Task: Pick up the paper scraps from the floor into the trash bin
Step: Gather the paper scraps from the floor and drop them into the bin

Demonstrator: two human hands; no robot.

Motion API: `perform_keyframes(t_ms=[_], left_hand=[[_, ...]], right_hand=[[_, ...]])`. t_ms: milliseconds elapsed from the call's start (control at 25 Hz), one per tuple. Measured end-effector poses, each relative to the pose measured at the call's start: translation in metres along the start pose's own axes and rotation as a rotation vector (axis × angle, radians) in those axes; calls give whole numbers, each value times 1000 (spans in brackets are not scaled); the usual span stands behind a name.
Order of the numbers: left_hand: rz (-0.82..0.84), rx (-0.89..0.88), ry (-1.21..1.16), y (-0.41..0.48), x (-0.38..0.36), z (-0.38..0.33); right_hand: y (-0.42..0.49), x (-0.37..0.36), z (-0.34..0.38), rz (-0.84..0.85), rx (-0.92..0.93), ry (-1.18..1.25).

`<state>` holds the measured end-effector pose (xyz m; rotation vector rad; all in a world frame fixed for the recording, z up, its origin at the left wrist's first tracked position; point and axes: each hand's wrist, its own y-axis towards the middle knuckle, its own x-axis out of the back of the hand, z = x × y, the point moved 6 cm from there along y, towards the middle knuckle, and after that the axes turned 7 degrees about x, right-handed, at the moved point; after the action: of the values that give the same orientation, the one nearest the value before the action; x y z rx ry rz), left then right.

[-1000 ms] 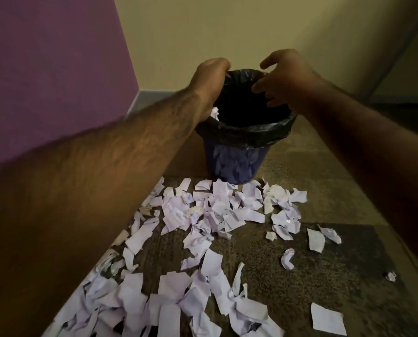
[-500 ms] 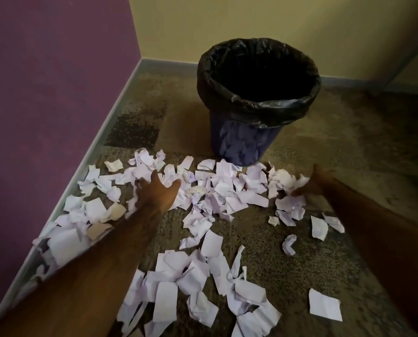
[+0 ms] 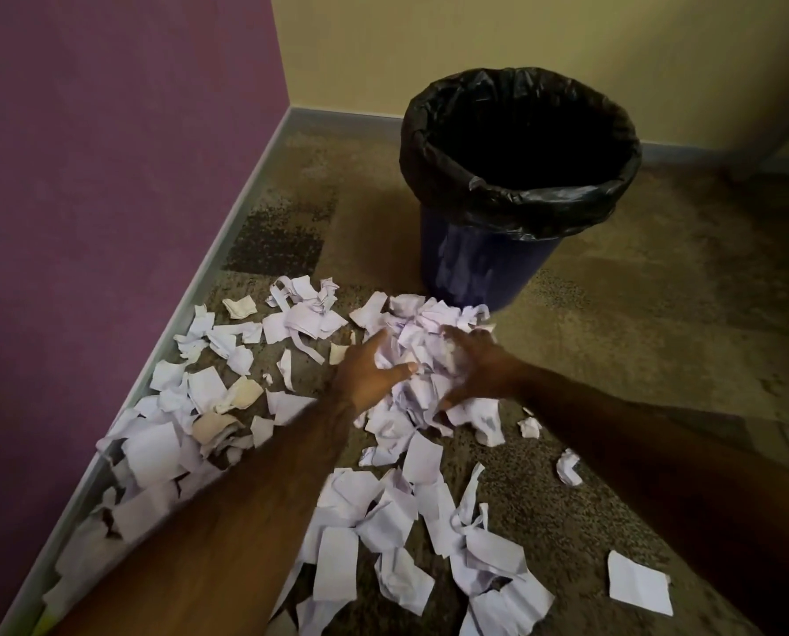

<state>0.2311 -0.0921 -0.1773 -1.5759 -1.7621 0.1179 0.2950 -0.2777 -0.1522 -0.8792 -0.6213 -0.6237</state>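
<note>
A blue trash bin [image 3: 475, 268] lined with a black bag stands on the carpet, its inside dark. Just in front of it lies a bunched heap of white paper scraps [image 3: 417, 337]. My left hand [image 3: 372, 371] presses against the heap's left side, thumb across its front. My right hand [image 3: 479, 364] cups it from the right. The heap is squeezed between both palms and rests on the floor. More loose scraps [image 3: 383, 521] lie nearer to me, under and between my forearms.
A purple wall with a pale skirting board [image 3: 227, 250] runs along the left, and several scraps [image 3: 200, 392] lie against it. A crumpled ball [image 3: 569, 468] and a flat piece [image 3: 638, 582] lie to the right. A yellow wall stands behind the bin.
My hands left the bin's rim, dropped to the floor on either side of the scraps, then swept inward and pushed them into one heap.
</note>
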Motion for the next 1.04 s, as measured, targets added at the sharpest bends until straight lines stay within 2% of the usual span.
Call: perform_keyframes(t_ms=[120, 280, 400, 560, 680, 760, 880, 1040], left_hand=[[24, -18, -162, -6, -11, -8], [41, 57, -388, -14, -23, -19], [17, 101, -410, -18, -20, -29], [-19, 110, -337, -48, 9, -72], [49, -27, -386, -93, 32, -126], [91, -163, -412, -123, 51, -172], [61, -341, -435, -135, 80, -252], [78, -416, -460, -122, 89, -322]], right_hand=[[5, -15, 22, -7, 29, 37], [0, -17, 43, -45, 85, 209], [-13, -6, 55, -44, 89, 382], [-35, 28, 81, -17, 48, 399], [-67, 77, 116, -16, 79, 321], [-98, 126, 140, -89, 137, 226], [-129, 206, 160, -283, 203, 123], [-118, 270, 157, -580, 210, 132]])
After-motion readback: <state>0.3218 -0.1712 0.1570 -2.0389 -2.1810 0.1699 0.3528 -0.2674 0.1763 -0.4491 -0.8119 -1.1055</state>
